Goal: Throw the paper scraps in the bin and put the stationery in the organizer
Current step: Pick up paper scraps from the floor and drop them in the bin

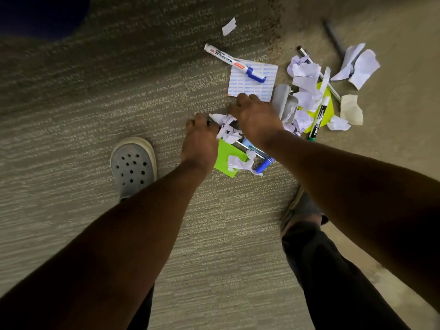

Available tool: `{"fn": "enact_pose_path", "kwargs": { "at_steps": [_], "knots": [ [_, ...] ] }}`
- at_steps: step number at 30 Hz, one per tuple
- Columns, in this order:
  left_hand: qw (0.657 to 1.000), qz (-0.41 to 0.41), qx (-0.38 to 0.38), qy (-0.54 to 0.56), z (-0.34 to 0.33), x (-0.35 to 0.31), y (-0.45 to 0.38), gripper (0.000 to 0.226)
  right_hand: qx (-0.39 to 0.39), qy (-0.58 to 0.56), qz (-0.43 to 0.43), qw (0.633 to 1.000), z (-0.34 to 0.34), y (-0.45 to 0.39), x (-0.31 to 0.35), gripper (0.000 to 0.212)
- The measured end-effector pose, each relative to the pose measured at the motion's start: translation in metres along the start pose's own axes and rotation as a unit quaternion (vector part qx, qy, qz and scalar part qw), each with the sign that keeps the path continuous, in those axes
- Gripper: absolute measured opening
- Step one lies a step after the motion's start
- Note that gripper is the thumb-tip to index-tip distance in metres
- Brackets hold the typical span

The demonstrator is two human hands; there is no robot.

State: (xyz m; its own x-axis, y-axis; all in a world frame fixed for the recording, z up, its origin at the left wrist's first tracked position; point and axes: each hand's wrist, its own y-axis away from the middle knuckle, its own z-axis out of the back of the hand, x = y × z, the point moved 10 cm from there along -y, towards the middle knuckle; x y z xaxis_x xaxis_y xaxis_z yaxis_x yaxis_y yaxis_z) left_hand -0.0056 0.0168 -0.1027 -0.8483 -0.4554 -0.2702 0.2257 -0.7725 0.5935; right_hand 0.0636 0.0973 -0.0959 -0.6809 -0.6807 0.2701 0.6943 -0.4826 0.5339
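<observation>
Crumpled white paper scraps (306, 75) and stationery lie scattered on a carpeted floor. My left hand (200, 136) and my right hand (256, 117) both reach down onto a wad of crumpled scraps (227, 129), fingers curled around it. A white whiteboard marker with a blue cap (234, 62) rests across a printed label sheet (254, 79). A green-capped marker (319, 120) lies on a lime sheet (325, 110). A blue pen (263, 164) and another lime sheet (226, 160) sit under my right forearm. A grey stapler (284, 103) is beside my right hand.
My grey clog (133, 166) stands left of the pile; my other foot (300, 208) is at the right under my arm. A thin pencil (319, 72) and a dark rod (333, 36) lie at the far right. A loose scrap (229, 26) lies farther away.
</observation>
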Motion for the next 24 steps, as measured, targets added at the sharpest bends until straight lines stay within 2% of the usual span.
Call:
{"fn": "enact_pose_path", "kwargs": {
  "at_steps": [5, 7, 10, 15, 17, 19, 22, 24],
  "knots": [
    [0.993, 0.013, 0.013, 0.12, 0.013, 0.016, -0.003, 0.021, -0.03, -0.155, -0.1, 0.982, 0.01, 0.0, -0.029, 0.032],
    [0.982, 0.045, 0.003, 0.186, 0.029, 0.026, 0.0, 0.019, -0.061, -0.217, -0.157, 0.961, 0.023, 0.006, -0.041, 0.026],
    [0.964, 0.082, -0.037, 0.25, 0.06, 0.038, 0.008, 0.017, -0.11, -0.31, -0.218, 0.919, 0.046, 0.023, -0.052, 0.005],
    [0.917, 0.134, -0.066, 0.371, 0.122, 0.043, 0.035, 0.011, -0.098, -0.407, -0.285, 0.862, 0.089, 0.048, -0.051, 0.015],
    [0.882, 0.153, -0.086, 0.437, 0.157, 0.041, 0.049, 0.015, -0.1, -0.482, -0.294, 0.819, 0.116, 0.053, -0.043, 0.013],
    [0.848, 0.162, -0.118, 0.491, 0.2, 0.042, 0.065, 0.018, -0.127, -0.575, -0.281, 0.758, 0.156, 0.059, -0.027, 0.018],
    [0.832, 0.14, -0.165, 0.51, 0.266, 0.037, 0.08, 0.015, -0.157, -0.679, -0.223, 0.682, 0.222, 0.056, 0.003, 0.018],
    [0.834, 0.103, -0.236, 0.489, 0.333, 0.044, 0.094, 0.014, -0.156, -0.738, -0.175, 0.633, 0.273, 0.046, 0.039, 0.014]
  ]
}}
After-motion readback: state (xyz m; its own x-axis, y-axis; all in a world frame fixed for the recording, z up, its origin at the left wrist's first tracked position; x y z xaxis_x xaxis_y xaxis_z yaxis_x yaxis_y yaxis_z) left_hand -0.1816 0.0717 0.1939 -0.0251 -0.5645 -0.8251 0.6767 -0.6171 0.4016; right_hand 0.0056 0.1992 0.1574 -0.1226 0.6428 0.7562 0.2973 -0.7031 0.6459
